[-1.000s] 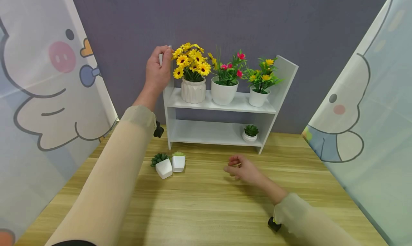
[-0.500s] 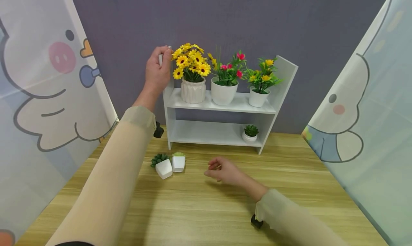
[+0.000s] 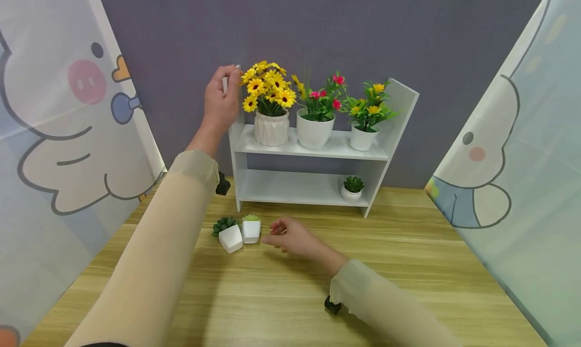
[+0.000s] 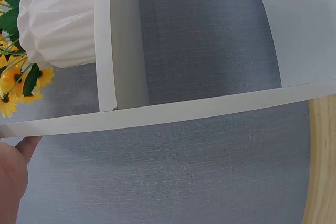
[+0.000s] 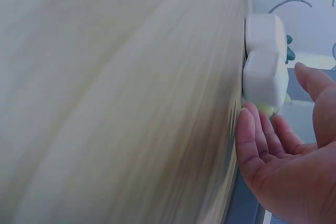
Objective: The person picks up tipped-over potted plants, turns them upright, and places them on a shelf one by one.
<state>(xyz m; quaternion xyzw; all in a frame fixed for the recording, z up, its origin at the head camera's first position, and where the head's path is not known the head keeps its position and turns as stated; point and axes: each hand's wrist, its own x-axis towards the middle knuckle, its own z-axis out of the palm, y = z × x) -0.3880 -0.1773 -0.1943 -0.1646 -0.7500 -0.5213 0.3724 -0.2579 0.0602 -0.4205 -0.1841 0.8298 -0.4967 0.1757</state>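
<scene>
My left hand [image 3: 221, 99] grips the upper end of the left side panel of a white two-tier shelf [image 3: 290, 185]. In the left wrist view that panel's edge [image 4: 184, 113] runs across, with part of the hand at the lower left. Low over the table, my right hand [image 3: 297, 238] has loosely bent fingers and holds nothing. Just left of its fingertips stands a small white pot with a pale green succulent [image 3: 251, 231]. Against that pot leans another white pot with a dark green succulent [image 3: 230, 238], tilted over. Both white pots [image 5: 265, 77] appear beyond the fingers in the right wrist view.
On the upper tier stand yellow sunflowers in a ribbed pot [image 3: 271, 127], a pink-flowered plant [image 3: 315, 129] and a yellow-flowered plant [image 3: 364, 137]. A small succulent [image 3: 352, 188] sits at the lower tier's right end. A grey wall [image 3: 317, 29] rises behind the wooden table [image 3: 272, 301].
My right hand has moved left across the table, up close to the pale green succulent's pot. The left hand keeps its grip on the shelf, and the plants have stayed put.
</scene>
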